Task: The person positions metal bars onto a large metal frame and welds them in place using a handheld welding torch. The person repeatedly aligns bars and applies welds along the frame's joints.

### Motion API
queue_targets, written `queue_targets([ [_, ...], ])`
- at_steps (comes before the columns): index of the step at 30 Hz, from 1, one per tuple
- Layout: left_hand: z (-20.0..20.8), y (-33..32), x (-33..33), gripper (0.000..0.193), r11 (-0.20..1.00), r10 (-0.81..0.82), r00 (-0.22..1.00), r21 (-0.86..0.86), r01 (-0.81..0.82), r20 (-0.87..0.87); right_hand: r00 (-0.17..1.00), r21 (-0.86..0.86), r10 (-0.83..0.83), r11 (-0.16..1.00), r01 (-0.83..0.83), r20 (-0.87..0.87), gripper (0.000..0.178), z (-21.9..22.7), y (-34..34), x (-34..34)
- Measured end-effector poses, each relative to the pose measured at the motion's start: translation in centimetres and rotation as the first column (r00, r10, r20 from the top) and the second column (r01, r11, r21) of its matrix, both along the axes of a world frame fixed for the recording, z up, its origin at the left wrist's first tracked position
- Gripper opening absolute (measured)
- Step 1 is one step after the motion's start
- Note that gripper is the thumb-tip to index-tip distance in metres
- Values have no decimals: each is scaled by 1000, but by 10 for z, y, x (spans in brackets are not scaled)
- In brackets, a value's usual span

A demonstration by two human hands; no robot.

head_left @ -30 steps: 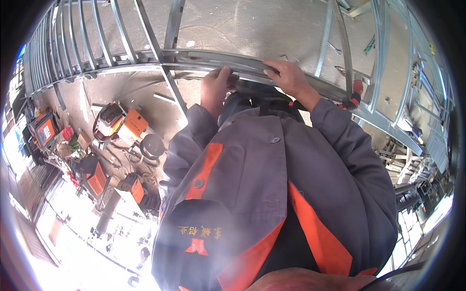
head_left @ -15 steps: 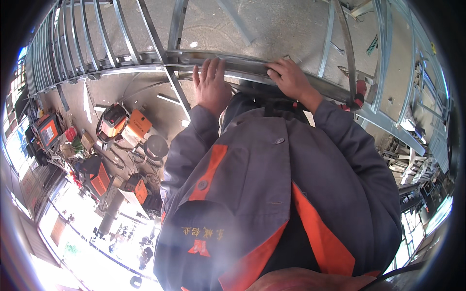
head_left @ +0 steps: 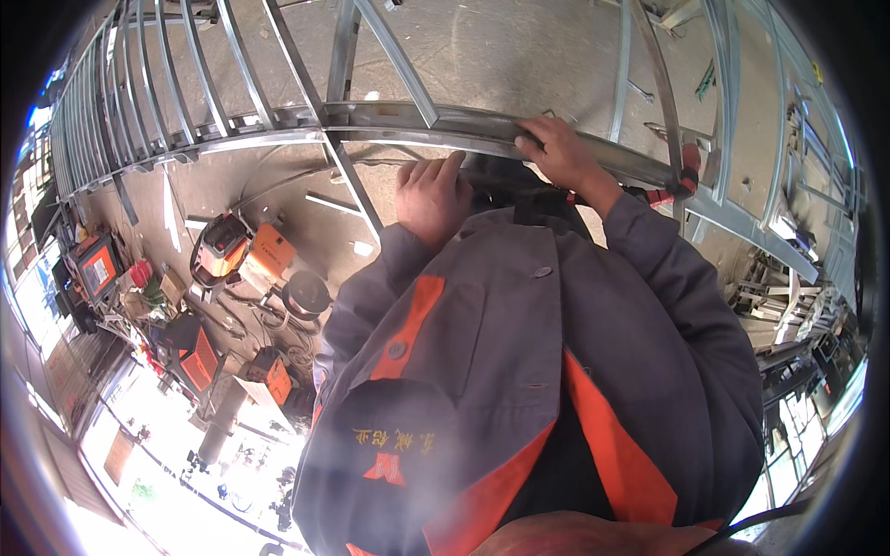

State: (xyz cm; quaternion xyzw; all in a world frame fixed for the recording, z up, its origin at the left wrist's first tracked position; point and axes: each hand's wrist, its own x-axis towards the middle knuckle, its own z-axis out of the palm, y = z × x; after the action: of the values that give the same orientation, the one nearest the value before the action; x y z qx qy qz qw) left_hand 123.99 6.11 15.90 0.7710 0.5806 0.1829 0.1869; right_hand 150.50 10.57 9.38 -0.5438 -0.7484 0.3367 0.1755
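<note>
jacket (head_left: 556,371): grey, orange stripes | frame (head_left: 408,120): silver-grey | welders (head_left: 269,250): orange-black

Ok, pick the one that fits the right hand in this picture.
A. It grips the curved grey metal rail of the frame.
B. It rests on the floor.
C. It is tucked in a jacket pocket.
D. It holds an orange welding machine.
A: the right hand is wrapped over the curved grey metal rail of the frame, while the left hand hangs just below that rail, fingers curled, gripping nothing.
</note>
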Motion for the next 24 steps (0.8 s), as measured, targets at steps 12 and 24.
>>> queue_targets([
  [12,-6,94,-65,42,907,413,858,-229,-354,306,982,24,-188,982,188,3,32,5,-17,9],
  [24,-63,197,-73,92,760,509,848,-541,-361,149,974,56,-224,973,226,-30,30,15,-22,22],
])
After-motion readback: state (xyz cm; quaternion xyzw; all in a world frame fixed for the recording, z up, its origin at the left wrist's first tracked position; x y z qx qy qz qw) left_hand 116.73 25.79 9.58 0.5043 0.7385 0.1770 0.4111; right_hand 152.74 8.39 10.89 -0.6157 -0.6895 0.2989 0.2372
